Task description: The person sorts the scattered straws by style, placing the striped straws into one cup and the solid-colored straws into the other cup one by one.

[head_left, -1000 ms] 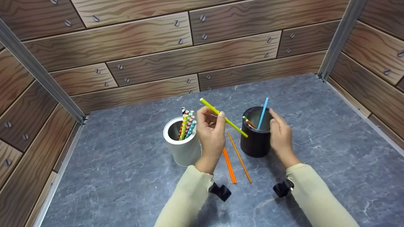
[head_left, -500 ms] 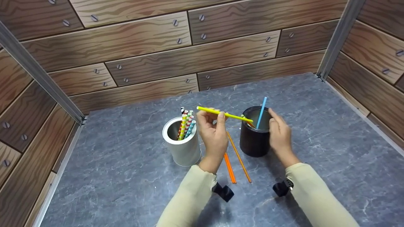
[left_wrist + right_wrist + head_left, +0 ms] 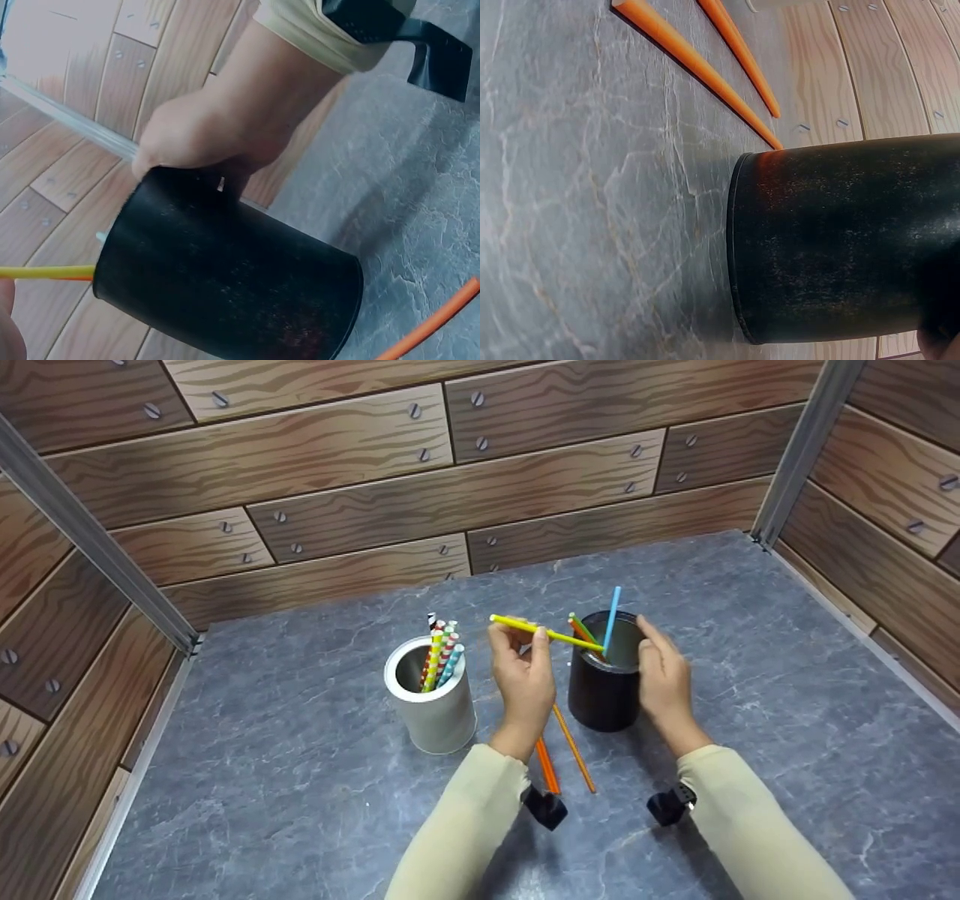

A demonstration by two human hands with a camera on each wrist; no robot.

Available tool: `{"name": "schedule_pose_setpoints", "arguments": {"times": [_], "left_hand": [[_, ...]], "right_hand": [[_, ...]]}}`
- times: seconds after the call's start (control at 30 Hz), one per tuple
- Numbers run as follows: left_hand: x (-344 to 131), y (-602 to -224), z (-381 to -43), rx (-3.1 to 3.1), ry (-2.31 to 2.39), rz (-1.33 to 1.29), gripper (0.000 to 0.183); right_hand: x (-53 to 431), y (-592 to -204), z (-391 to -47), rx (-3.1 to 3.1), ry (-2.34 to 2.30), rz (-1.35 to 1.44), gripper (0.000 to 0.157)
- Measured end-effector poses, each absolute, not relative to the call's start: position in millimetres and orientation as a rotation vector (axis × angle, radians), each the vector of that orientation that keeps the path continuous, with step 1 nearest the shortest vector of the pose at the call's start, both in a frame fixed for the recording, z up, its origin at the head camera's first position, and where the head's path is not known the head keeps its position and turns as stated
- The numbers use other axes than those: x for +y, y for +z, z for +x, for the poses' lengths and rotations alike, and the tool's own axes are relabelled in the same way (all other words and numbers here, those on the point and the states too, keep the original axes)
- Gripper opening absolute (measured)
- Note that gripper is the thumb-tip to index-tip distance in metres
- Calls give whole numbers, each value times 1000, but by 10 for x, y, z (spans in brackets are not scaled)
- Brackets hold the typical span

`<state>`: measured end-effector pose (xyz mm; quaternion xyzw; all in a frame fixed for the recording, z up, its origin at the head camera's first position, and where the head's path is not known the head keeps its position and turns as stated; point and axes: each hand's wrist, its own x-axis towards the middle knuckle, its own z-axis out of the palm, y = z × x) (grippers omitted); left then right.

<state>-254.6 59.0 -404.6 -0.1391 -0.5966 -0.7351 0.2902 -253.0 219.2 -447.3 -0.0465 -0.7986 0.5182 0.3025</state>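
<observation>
My left hand (image 3: 527, 682) pinches a yellow straw (image 3: 574, 640) between thumb and fingers. The straw slants slightly down, its right end over the mouth of the black cup (image 3: 602, 699). On the cup's right side, my right hand (image 3: 666, 682) holds it at the rim. A blue straw (image 3: 613, 615) stands in that cup, with a green straw (image 3: 575, 619) and an orange one leaning to its left side. In the left wrist view, the yellow straw (image 3: 49, 272) overlaps the cup's rim, and the right hand (image 3: 199, 135) grips the cup's far side.
Left of the hands stands a white cup (image 3: 442, 724) with several striped paper straws (image 3: 442, 660). Between the cups, orange straws (image 3: 574, 750) lie on the grey marbled table (image 3: 285, 780). Wood-patterned walls (image 3: 360, 502) enclose the back and sides.
My left hand has moved right, and the yellow straw has tipped from steep to nearly level, its end now over the black cup. Straws inside that cup have shifted. The right hand stays put.
</observation>
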Motion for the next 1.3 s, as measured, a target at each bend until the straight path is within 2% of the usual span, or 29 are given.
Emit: {"name": "schedule_pose_setpoints", "arguments": {"times": [0.53, 0.83, 1.3], "left_hand": [[882, -4233, -2616, -1744, -1884, -331, 11], [895, -4311, -2628, -1844, -1757, -250, 10], [880, -4346, -2628, -1815, -1895, -225, 6]], "right_hand": [[2180, -4478, -2543, -2111, 1361, -117, 39], [2188, -4470, -2543, -2115, 1379, -115, 38], [2187, -4469, -2547, -2117, 1382, -126, 38]]}}
